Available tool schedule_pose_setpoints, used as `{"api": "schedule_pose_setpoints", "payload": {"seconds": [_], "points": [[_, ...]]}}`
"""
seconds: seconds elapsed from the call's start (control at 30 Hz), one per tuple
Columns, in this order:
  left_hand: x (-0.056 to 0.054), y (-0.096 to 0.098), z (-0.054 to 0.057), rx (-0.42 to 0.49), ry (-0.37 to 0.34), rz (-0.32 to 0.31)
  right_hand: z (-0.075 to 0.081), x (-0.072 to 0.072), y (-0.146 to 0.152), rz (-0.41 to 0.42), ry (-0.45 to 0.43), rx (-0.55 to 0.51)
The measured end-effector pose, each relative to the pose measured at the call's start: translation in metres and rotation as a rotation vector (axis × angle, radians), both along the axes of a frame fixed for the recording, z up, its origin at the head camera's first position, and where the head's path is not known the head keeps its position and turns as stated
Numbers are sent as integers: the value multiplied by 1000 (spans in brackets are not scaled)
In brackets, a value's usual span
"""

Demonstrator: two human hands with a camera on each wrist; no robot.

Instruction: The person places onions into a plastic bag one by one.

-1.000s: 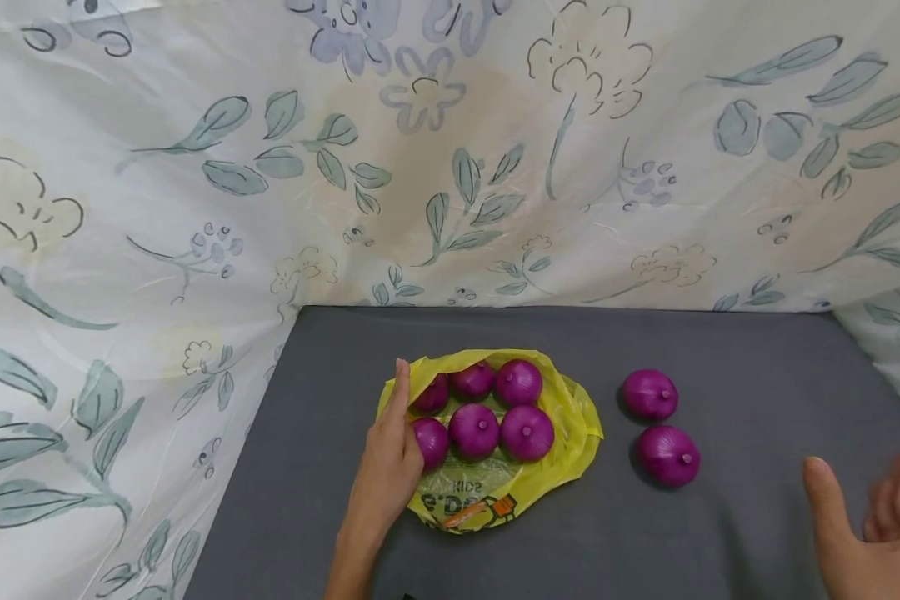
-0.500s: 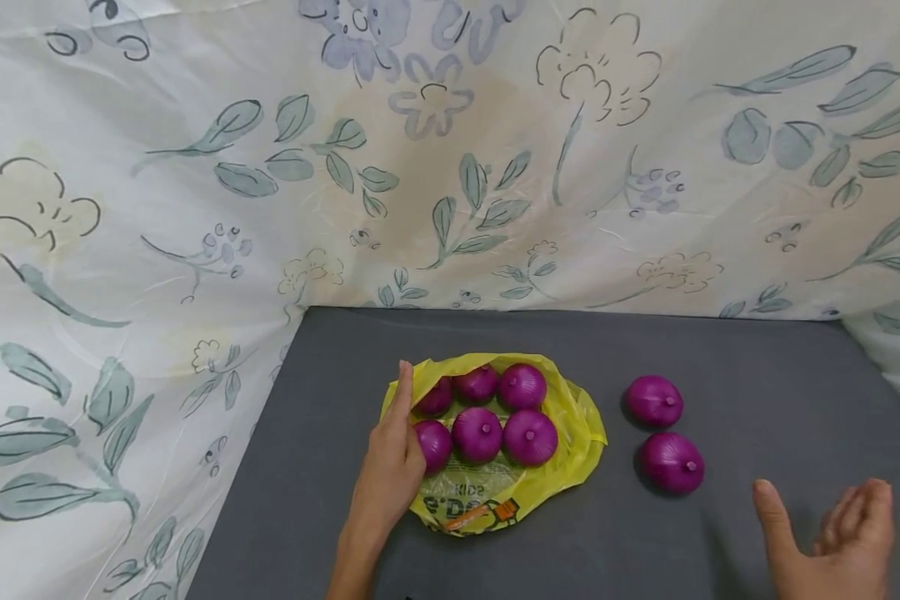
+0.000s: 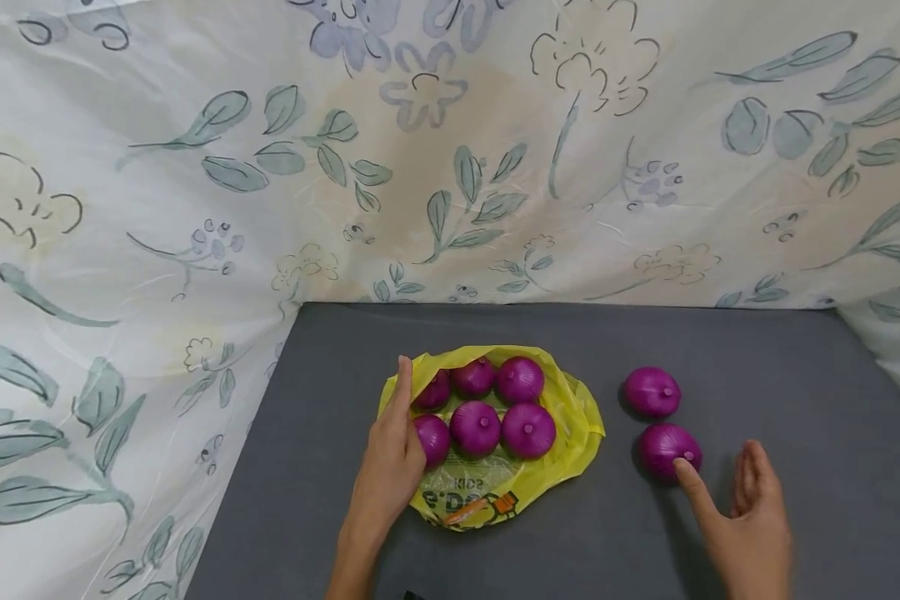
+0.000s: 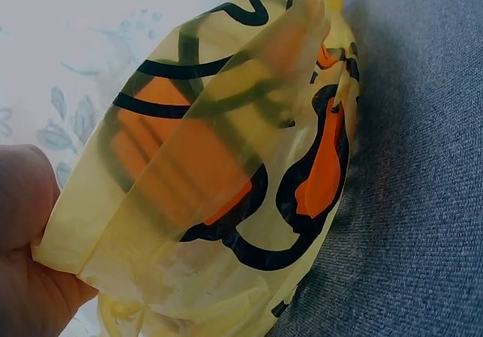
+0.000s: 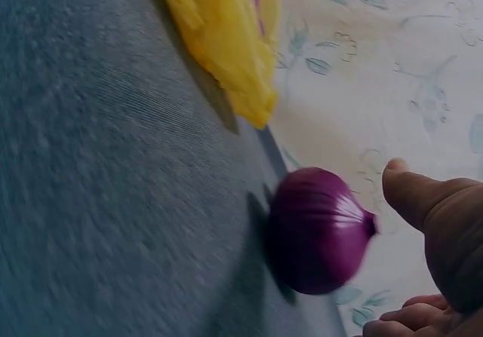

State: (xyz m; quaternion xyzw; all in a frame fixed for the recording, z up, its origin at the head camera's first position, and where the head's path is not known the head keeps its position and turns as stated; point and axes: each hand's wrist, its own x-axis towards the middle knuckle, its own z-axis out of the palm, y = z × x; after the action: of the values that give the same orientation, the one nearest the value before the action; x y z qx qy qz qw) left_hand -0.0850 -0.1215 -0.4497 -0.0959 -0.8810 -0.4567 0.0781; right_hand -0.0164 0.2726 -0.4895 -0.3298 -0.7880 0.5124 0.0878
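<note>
My left hand [image 3: 392, 450] grips the left edge of a yellow plastic bag [image 3: 577, 429]. In the left wrist view, thumb and fingers [image 4: 26, 201] pinch the thin film of the bag, which has orange and black print. Several purple onions [image 3: 476, 429] sit inside the bag's wide mouth; the left hand covers part of one. Two loose onions lie to the right of the bag, a farther one [image 3: 651, 392] and a nearer one [image 3: 663, 448]. My right hand [image 3: 746, 529] is beside the nearer onion, thumb and fingers spread apart, its thumb tip overlapping that onion in the head view.
A dark grey cloth surface [image 3: 570, 550] lies under everything. White fabric with printed flowers and leaves [image 3: 450, 167] rises behind it and along both sides. A small black object [image 3: 412, 595] shows at the bottom edge.
My right hand has come in from the right edge, moving left to the nearer loose onion. The left hand keeps its place on the bag, and the onions lie as before.
</note>
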Motion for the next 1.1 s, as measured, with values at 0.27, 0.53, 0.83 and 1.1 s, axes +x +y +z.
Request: {"api": "schedule_pose_setpoints", "payload": {"seconds": [0.27, 0.53, 0.83, 1.1], "points": [[-1, 0, -2, -7, 12, -10, -11, -12, -16, 73, -25, 52], [-2, 0, -3, -17, 24, 0, -14, -16, -26, 32, 1, 92], [0, 0, -2, -25, 29, 9, -14, -16, -30, 6, 24, 102], [-1, 0, -1, -23, 33, 8, -3, -16, -33, -11, 56, 66]]}}
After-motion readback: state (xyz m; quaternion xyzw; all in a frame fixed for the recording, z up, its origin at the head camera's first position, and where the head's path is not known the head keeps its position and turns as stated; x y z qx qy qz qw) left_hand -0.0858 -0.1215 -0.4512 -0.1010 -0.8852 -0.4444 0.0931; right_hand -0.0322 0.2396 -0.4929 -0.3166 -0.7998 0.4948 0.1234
